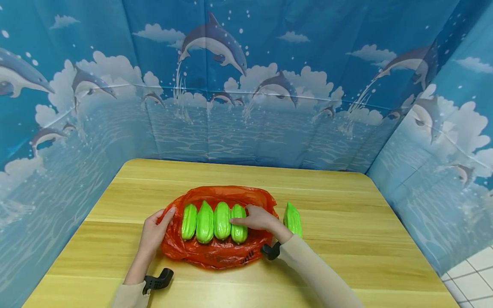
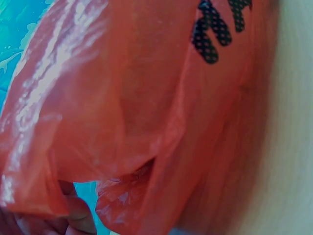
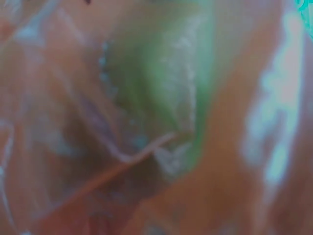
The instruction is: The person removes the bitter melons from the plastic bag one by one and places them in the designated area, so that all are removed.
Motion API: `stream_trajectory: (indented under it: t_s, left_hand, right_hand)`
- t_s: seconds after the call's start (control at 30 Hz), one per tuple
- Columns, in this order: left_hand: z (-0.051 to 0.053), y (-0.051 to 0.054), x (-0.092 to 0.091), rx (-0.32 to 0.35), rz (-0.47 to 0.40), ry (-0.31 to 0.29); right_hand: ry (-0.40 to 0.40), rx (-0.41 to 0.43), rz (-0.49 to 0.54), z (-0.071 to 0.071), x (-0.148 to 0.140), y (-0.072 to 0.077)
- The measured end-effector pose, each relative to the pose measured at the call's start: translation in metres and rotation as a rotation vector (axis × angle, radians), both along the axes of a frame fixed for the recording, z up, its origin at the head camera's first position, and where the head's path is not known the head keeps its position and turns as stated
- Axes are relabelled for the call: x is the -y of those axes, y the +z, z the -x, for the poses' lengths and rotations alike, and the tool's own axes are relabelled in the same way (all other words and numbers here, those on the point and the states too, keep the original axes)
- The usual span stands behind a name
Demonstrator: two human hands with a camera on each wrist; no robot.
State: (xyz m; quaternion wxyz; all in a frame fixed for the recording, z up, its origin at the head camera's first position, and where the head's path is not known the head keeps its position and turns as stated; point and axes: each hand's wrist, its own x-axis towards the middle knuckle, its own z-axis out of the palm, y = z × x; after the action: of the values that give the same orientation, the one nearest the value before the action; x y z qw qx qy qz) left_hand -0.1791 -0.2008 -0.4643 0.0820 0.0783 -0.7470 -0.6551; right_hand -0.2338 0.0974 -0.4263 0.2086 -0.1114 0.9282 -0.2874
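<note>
A red plastic bag (image 1: 215, 259) lies spread on the table, with several green ridged vegetables (image 1: 222, 220) side by side in it. At the bag's left edge the left hand (image 1: 153, 233) pinches the plastic between thumb and fingers; the left wrist view shows those fingers (image 2: 80, 215) at the red film (image 2: 146, 98). The right hand (image 1: 259, 219) reaches over the bag's right side, its thumb and fingers around the rightmost vegetable in the bag (image 1: 239, 233). The right wrist view is blurred, with red film in front of a green vegetable (image 3: 166, 73).
Another green vegetable (image 1: 292, 219) lies on the wooden table (image 1: 346, 239) just right of the bag, beside the right forearm. A blue curtain with dolphins (image 1: 246, 128) hangs behind the table and along its sides. White floor tiles (image 1: 474, 282) show at the lower right.
</note>
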Motion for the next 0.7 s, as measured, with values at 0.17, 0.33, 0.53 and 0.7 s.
stream_trajectory:
  t_s: [0.17,0.33,0.53,0.7]
  left_hand:
    - [0.000,0.001,-0.001,0.011,0.000,-0.004]
    - [-0.001,0.001,-0.001,0.014,-0.001,-0.006]
    - [-0.002,0.003,0.000,0.035,-0.016,-0.009]
    - [-0.008,0.018,-0.004,0.049,-0.021,-0.023]
  right_hand:
    - [-0.003,-0.002,0.002,0.000,0.001,-0.002]
    - [-0.007,-0.005,0.008,0.001,0.002,-0.005]
    - [-0.008,-0.003,0.018,0.003,0.002,-0.007]
    - [-0.008,-0.005,0.018,0.004,0.002,-0.008]
